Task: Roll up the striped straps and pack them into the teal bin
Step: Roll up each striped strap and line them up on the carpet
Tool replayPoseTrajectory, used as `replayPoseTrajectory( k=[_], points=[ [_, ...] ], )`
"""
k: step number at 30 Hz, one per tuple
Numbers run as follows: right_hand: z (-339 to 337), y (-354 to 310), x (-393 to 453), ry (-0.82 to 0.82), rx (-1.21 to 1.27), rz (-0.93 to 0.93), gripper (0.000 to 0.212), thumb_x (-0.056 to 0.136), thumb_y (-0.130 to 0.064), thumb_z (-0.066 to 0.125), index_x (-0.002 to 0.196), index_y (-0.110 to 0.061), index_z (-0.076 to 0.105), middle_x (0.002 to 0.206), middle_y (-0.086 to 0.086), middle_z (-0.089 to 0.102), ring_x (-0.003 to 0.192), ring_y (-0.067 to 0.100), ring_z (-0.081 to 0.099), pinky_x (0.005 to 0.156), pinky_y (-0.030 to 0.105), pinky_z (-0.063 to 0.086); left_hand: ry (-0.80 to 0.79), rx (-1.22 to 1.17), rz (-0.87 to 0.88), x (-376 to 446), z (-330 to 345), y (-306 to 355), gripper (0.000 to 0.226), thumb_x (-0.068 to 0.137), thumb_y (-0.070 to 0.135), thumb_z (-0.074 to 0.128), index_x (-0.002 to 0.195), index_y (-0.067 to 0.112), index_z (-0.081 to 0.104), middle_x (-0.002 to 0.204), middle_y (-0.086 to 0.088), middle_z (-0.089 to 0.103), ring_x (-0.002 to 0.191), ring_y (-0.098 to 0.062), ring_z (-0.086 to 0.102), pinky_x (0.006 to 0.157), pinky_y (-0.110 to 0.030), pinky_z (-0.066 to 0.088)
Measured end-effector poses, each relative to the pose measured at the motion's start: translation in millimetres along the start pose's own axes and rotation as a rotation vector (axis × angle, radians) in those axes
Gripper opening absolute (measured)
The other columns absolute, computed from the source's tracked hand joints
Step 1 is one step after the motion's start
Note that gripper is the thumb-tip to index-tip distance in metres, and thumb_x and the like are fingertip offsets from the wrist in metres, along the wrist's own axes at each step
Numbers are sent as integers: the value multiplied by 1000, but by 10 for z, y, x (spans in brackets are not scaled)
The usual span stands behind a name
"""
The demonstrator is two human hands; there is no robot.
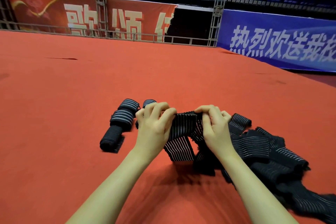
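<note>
**Rolling a strap end, bin out of sight**

Both hands up on one striped strap (183, 127), held just above the red carpet (72, 96). Left hand (154, 125) curled round the strap's left edge, fingers over the top, thumb side near. Right hand (215, 127) pinching the right edge the same way, fingertips tucked over the far lip. Strap stretched flat between the two grips, its top edge running left to right, its stripes and loose tail running toward the near side and hanging down to the carpet. Likely step: starting the roll at this top edge, turning it over toward the tail, so the roll's long axis stays left to right, with both hands equally close.

To the left, just beyond the left hand, finished rolls (121, 120) lying touching in a short row, one more partly hidden behind the fingers. To the right and near, a heap of unrolled straps (263, 152), touching the held strap's tail; possible snag there. No teal bin visible. Banners (272, 42) and railing far behind.
</note>
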State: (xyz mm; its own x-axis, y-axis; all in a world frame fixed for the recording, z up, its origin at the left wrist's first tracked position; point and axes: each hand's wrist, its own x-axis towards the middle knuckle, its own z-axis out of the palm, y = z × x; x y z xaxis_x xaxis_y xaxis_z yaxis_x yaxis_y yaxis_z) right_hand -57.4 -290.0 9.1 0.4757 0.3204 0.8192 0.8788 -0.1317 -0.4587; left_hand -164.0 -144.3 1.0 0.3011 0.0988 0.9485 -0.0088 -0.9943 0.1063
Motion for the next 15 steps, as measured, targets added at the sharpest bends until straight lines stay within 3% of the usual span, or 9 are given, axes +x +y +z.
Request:
replayPoseTrajectory(
  k=[2, 4, 5, 6, 7, 8, 10, 13, 15],
  points=[
    [47, 32, -34, -23, -7, -12, 28, 90, -7, 40, 93, -27, 59, 89, -23, 57, 91, -9, 48, 91, 20, 19, -12, 14, 49, -6, -34, -46, 13, 90, 18, 52, 102, 22, 54, 100, 2, 64, 91, -19, 49, 76, -31, 23],
    [92, 57, -53, -36, -43, -36, 22, 91, -20, 41, 93, -23, 63, 89, -20, 59, 87, -5, 48, 90, 20, 19, -180, 80, 23, -18, 159, 99, 18, 90, 11, 52, 106, 18, 55, 103, -1, 65, 88, -22, 55, 77, -28, 27],
    [113, 88, -67, -50, -66, -46, 21, 90, -26, 44, 94, -22, 64, 90, -17, 60, 86, -2, 48, 89, 22, 19, -415, 106, -148, -72, 272, 254, 20, 89, 7, 54, 106, 15, 56, 110, -4, 65, 89, -20, 58, 79, -26, 34],
    [132, 127, -90, -69, -90, -42, 20, 89, -30, 47, 96, -21, 63, 92, -16, 60, 87, 0, 48, 88, 23, 20, -543, 126, -325, -195, 361, 325, 20, 87, 5, 59, 104, 16, 57, 116, -6, 64, 90, -15, 57, 79, -23, 39],
    [156, 173, -126, -91, -108, -32, 18, 88, -29, 49, 98, -22, 63, 94, -14, 60, 90, 2, 49, 89, 23, 20, -638, 63, -368, -318, 365, 284, 20, 86, 7, 65, 101, 19, 59, 117, -7, 63, 88, -10, 53, 78, -20, 38],
    [180, 208, -182, -130, -110, -19, 16, 88, -23, 50, 100, -24, 61, 96, -13, 59, 93, 4, 50, 90, 22, 19, -603, 21, -267, -437, 291, 129, 19, 84, 9, 67, 98, 20, 61, 111, -4, 64, 87, -12, 48, 75, -25, 34],
    [266, 255, -353, -213, -111, -9, 35, 82, -5, 46, 99, -33, 57, 99, -9, 55, 97, 4, 48, 88, 25, 20, -456, 4, 38, -690, 46, -236, 15, 86, 14, 57, 99, 20, 59, 100, 3, 63, 87, -18, 45, 72, -28, 22],
    [387, 253, -581, -300, -117, -36, 46, 76, -1, 37, 96, -34, 60, 100, -5, 47, 103, -13, 32, 75, 29, 17, -423, -12, 50, -871, -224, -390, 17, 87, 17, 46, 101, 23, 52, 101, 4, 65, 84, -17, 47, 70, -28, 22],
    [427, 240, -626, -332, -106, -40, 45, 79, -9, 34, 98, -34, 66, 101, -4, 48, 104, -6, 38, 73, 30, 16, -440, -35, 38, -908, -217, -336, 18, 88, 13, 46, 101, 24, 51, 103, 4, 65, 85, -15, 51, 71, -28, 23]
  ],
)
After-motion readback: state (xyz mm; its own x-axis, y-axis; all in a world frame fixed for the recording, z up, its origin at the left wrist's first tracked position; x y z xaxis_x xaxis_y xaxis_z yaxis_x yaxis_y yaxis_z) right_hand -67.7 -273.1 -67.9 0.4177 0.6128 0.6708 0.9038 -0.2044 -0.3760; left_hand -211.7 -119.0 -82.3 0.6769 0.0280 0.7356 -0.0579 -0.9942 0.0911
